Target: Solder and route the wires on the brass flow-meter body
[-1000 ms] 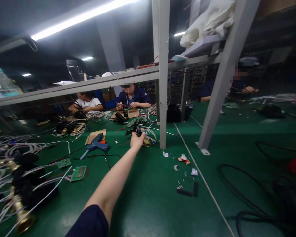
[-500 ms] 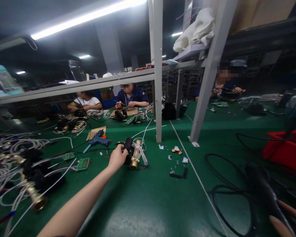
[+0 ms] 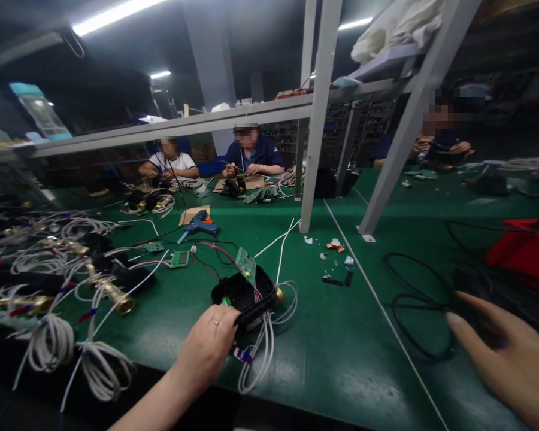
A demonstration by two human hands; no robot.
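Observation:
My left hand (image 3: 209,344) is closed on the near edge of an open black plastic housing (image 3: 247,297) on the green table. A green circuit board (image 3: 246,264) stands tilted at the housing's far side, with red and black wires running to it. A brass end (image 3: 279,294) pokes out at the right, and grey cables (image 3: 266,347) hang toward me. At the right, my right hand (image 3: 505,350) is spread, thumb and forefinger apart, beside a dark tool (image 3: 474,284) with a black cord. Shadow hides how far its fingers touch that tool.
Brass fittings (image 3: 117,297) with coiled grey cables (image 3: 101,368) crowd the left. A blue glue gun (image 3: 199,226) lies beyond the housing. Shelf posts (image 3: 318,131) rise from the table, scraps (image 3: 335,280) lie mid-table, and a red bin (image 3: 521,251) stands right. Co-workers sit opposite.
My left hand has brought the black housing nearer, and its open inside with the circuit board now shows. My right hand has come further into view with fingers spread. The camera view has shifted.

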